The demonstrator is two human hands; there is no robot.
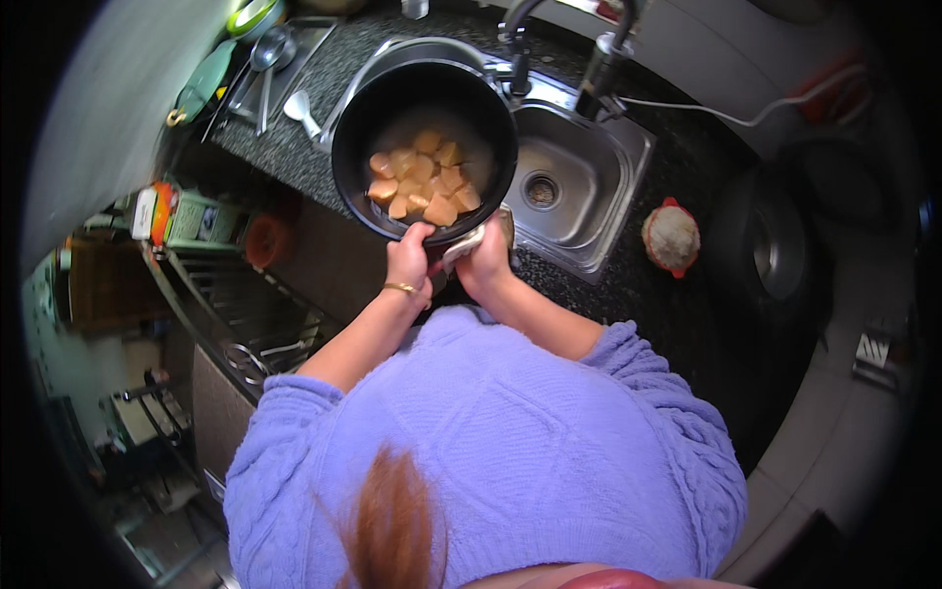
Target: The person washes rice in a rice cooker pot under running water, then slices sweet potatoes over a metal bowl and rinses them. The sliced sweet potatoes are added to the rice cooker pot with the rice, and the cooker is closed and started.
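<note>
A dark round pot (353, 140) is tilted in front of me, with several orange-brown chunks of food (423, 173) in cloudy liquid inside. My left hand (411, 259) grips its near side, the thumb at the rim. To the right of it, my right hand (486, 254) holds the pot with a pale folded cloth (465, 241) between palm and pot. The pot is over the left sink basin (427, 50), hiding most of it. How the pot's handle meets my fingers is hidden.
A steel sink basin (574, 177) with a drain lies right of the pot, below a faucet (519, 62). A red-rimmed colander of white grains (671, 237) sits on the dark counter. Leftward are a white rice paddle (300, 110), a steel ladle (268, 55) and a metal rack (221, 294).
</note>
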